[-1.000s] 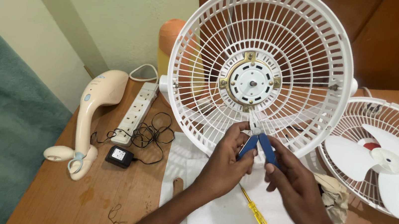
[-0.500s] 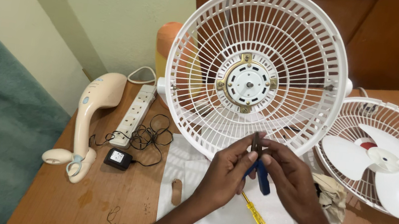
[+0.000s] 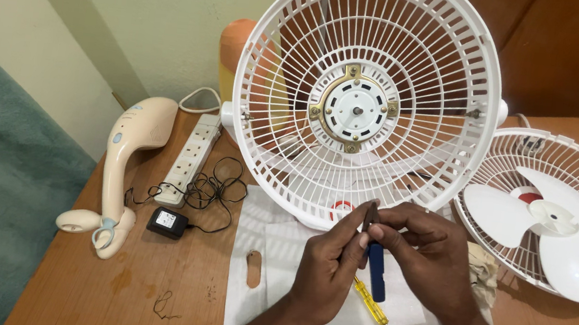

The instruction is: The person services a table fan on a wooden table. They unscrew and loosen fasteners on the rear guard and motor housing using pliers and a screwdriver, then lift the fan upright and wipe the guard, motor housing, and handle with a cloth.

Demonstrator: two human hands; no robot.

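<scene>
Both hands meet just below the rear fan guard (image 3: 365, 106), landmark here. The left hand (image 3: 325, 268) pinches the pliers (image 3: 375, 256) at the jaw end; the right hand (image 3: 431, 262) grasps the blue handles, steadying the tool upright above the white cloth (image 3: 272, 255) on the worktop (image 3: 145, 284).

Bright, even indoor light with soft, faint shadows. Sharp focus throughout, no motion blur. Mild glare on the white fan blades (image 3: 572, 231) at 3 o'clock.
</scene>
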